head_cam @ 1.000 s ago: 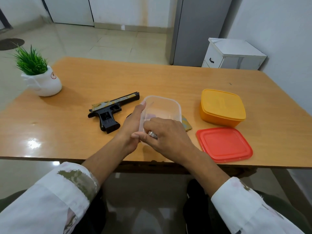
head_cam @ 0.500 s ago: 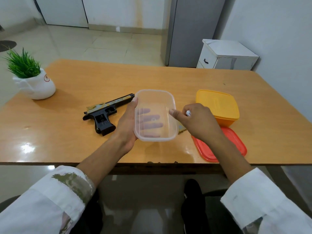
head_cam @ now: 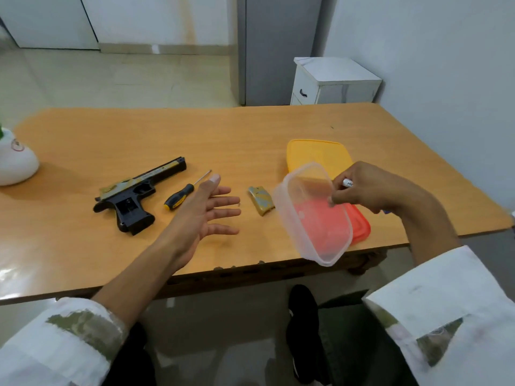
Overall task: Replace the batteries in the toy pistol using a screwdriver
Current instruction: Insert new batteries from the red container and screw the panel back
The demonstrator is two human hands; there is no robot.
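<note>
Right hand [head_cam: 373, 190] pinches tilted clear plastic tub [head_cam: 312, 196] by its rim, small white battery [head_cam: 347, 183] tucked in fingers, likely clearing space; left hand [head_cam: 206, 210] spread, empty; black-and-gold toy pistol [head_cam: 133, 196] lies centre-left, grip bay uncovered, awaiting cells

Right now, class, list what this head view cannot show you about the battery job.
All from the head view:
1. Battery: only its tip shows; the right hand hides the rest.
2. Pistol grip bay: too dark and small to see any cells.
3. Red lid: blurred behind the tub.
4. Pot: cut by the left edge.
</note>
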